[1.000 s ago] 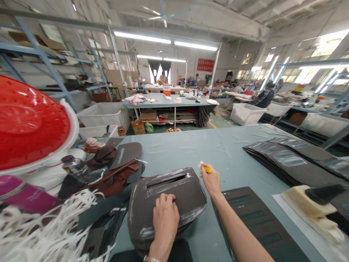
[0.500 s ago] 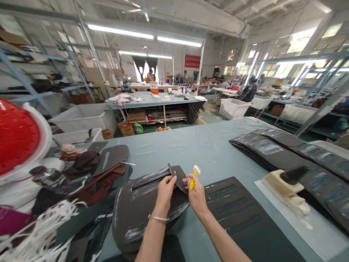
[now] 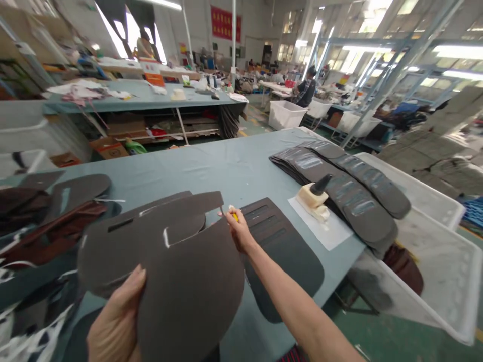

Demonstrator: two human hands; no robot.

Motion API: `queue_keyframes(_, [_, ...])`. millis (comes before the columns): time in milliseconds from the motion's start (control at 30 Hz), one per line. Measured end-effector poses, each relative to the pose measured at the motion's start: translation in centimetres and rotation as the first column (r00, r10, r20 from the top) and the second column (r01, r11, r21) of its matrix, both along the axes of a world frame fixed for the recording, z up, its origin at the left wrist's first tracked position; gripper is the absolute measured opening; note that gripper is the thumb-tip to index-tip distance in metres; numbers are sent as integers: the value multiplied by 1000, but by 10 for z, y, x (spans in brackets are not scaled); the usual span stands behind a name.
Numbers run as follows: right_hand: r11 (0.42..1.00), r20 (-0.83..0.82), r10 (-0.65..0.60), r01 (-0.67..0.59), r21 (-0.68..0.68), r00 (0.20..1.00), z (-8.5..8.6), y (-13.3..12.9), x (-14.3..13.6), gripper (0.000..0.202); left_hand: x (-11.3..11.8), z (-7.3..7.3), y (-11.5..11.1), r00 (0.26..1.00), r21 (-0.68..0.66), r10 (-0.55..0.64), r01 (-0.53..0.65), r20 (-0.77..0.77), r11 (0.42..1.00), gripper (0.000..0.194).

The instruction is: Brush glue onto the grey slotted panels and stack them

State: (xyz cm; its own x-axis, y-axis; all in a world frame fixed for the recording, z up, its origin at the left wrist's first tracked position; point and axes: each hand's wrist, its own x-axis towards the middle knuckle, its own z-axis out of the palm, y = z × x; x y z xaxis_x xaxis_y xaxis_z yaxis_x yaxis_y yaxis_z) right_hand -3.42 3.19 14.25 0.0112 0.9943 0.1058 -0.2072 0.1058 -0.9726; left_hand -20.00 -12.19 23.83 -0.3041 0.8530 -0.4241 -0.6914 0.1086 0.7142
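Note:
A dark grey sheet panel (image 3: 192, 291) with rounded ends and a cut-out is raised and tilted in front of me. My left hand (image 3: 116, 322) grips its near left edge, thumb on top, with the other fingers hidden beneath. My right hand (image 3: 239, 229) is closed around a small yellow-handled brush (image 3: 235, 217). Its fingertips are at the end of the panel's narrow strip; whether they also pinch it I cannot tell. To the right, a slotted dark panel (image 3: 283, 261) lies flat on the blue-green table (image 3: 241, 161).
A cream bottle with a black nozzle (image 3: 313, 198) lies on a white sheet (image 3: 334, 231). Behind it are stacked dark panels (image 3: 354, 201). White bins (image 3: 433, 281) stand past the right edge. Brown fabric (image 3: 56, 231) and white strips lie left. A person (image 3: 306, 88) sits farther back.
My left hand has moved down and toward me, lifting and turning the panel so its plain face shows. My right hand still holds the brush. The view has swung right and down.

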Motion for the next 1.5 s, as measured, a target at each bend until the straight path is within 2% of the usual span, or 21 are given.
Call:
queue_keyframes(100, [996, -56, -92, 91, -12, 994, -20, -35, 78, 35, 27, -26, -1, 990, -31, -36, 41, 136, 999, 32])
queue_keyframes(200, [965, 146, -260, 263, -3, 954, -44, -65, 170, 33, 65, -66, 1, 987, -90, -99, 111, 125, 990, 29])
queue_keyframes(267, [937, 364, -336, 348, 33, 869, -61, -81, 230, 29, 95, -100, 0, 986, -140, -165, 168, 27, 976, 25])
queue_keyframes(367, [913, 669, -357, 396, 100, 652, -84, -98, 302, 23, 140, -155, -7, 910, -164, -389, 366, -145, 916, 29])
queue_keyframes(433, [916, 780, -328, 380, 126, 532, -98, -103, 332, 20, 165, -187, -13, 846, -225, -467, 417, -258, 880, 40])
queue_keyframes(467, [920, 810, -317, 367, 137, 493, -105, -104, 342, 19, 175, -202, -15, 828, -257, -467, 400, -310, 880, 46])
queue_keyframes(533, [925, 840, -310, 346, 158, 446, -116, -102, 353, 16, 189, -225, -18, 811, -300, -420, 316, -408, 900, 57])
queue_keyframes(633, [927, 859, -303, 335, 166, 413, -129, -95, 356, 12, 200, -249, -18, 750, -317, -344, 188, -565, 930, 64])
queue_keyframes(767, [934, 878, -284, 318, 163, 385, -140, -86, 355, 8, 204, -260, -18, 575, -297, -308, 116, -758, 948, 64])
queue_keyframes(933, [940, 918, -257, 300, 165, 302, -142, -81, 357, 6, 208, -252, -19, 300, -332, -353, 121, -886, 935, 58])
queue_keyframes(1000, [947, 937, -231, 281, 155, 261, -142, -80, 357, 6, 209, -248, -19, 223, -331, -357, 146, -907, 932, 53])
queue_keyframes(1067, [954, 953, -203, 265, 141, 224, -142, -79, 356, 7, 210, -245, -19, 191, -316, -343, 158, -920, 935, 49])
queue_keyframes(1200, [953, 972, -166, 279, 115, 164, -145, -77, 356, 9, 210, -244, -19, 192, -288, -311, 137, -931, 948, 44])
queue_keyframes(1367, [955, 982, -139, 279, 99, 129, -148, -75, 357, 11, 209, -243, -21, 184, -260, -279, 122, -943, 958, 43])
queue_keyframes(1500, [953, 986, -134, 286, 100, 102, -146, -76, 355, 11, 209, -241, -22, 177, -280, -298, 120, -938, 952, 43])
